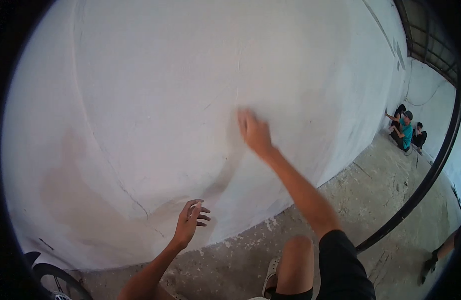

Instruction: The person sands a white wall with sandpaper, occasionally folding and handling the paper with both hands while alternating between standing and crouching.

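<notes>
My right hand [254, 132] is raised at the white wall [165, 100], its fingers curled together and blurred by motion. Whatever it may hold is hidden. Lower and to the left, my left hand [187, 221] hovers in front of the wall with its fingers bent but apart. Nothing can be made out in it for certain. Shadows of my arms fall on the wall. Fine cracks [123, 187] run down its left part, and a faint raised line [238, 55] lies above my right hand.
A thick black curved bar or tube [415, 200] arches across the right side. Part of a black wheel [58, 275] shows at lower left. People [405, 132] crouch by the far wall. Worn concrete floor [375, 195] meets the wall's base; another person's foot [429, 265] is at right.
</notes>
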The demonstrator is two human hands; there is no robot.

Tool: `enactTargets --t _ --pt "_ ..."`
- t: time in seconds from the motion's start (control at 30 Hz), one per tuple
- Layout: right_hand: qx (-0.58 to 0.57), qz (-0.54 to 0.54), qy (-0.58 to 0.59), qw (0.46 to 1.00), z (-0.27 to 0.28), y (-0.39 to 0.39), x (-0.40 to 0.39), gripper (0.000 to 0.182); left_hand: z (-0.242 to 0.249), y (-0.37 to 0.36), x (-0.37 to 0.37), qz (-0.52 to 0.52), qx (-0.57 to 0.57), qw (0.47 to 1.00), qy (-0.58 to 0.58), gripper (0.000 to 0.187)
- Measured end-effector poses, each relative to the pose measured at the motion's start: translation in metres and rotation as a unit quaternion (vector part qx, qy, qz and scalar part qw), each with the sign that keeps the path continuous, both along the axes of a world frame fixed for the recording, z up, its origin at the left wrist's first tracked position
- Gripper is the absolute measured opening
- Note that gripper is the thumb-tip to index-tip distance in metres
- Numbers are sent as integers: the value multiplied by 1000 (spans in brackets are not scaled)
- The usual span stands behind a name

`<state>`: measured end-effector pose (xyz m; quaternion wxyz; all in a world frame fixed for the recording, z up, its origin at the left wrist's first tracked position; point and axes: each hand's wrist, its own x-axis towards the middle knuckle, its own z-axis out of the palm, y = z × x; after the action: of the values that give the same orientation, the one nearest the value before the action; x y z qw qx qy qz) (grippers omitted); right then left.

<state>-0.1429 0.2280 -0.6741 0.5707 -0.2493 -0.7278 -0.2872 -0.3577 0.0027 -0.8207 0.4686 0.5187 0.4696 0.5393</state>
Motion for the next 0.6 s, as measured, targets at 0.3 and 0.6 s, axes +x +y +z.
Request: enactTargets --t 0.3,0.6 --pt "17 -14 96 995 97 -12 -13 18 7 -5 -6 6 4 1000 19 45" --pt "-231 42 -157 959 -141 -53 17 17 -2 -9 -8 -6 1 999 40 44"
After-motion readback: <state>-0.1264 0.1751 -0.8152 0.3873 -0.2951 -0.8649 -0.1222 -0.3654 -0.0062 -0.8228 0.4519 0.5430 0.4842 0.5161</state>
